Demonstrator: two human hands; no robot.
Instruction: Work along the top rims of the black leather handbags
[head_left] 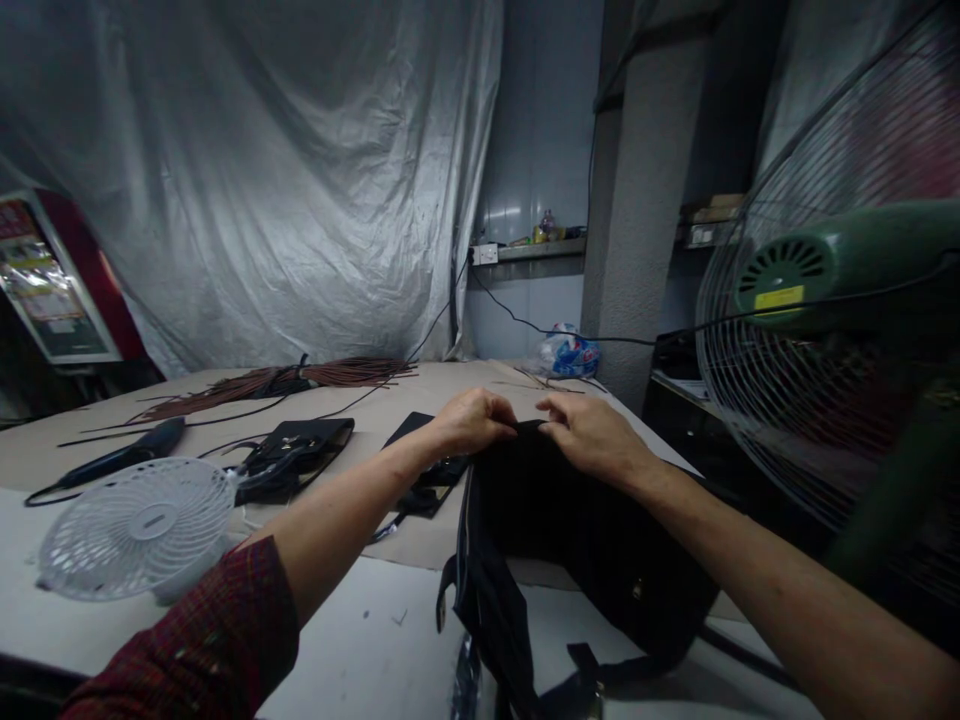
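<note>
A black bag (600, 540) with straps and small metal fittings stands on the table in front of me, its dark inside facing me. My left hand (476, 420) pinches its upper edge at the far side, fingers closed. Close beside it, my right hand (592, 435) grips the same edge between thumb and fingers. A strap end with a buckle hangs at the bag's left side. Behind my left forearm lies a flat black piece (431, 485), partly hidden by the arm.
A white desk fan (154, 525) stands at the left, near a black corded tool (127, 450). Another black piece with hardware (300, 450) lies beyond it. Bundled brown cords (300, 378) lie farther back. A large green fan (825, 260) rises at the right.
</note>
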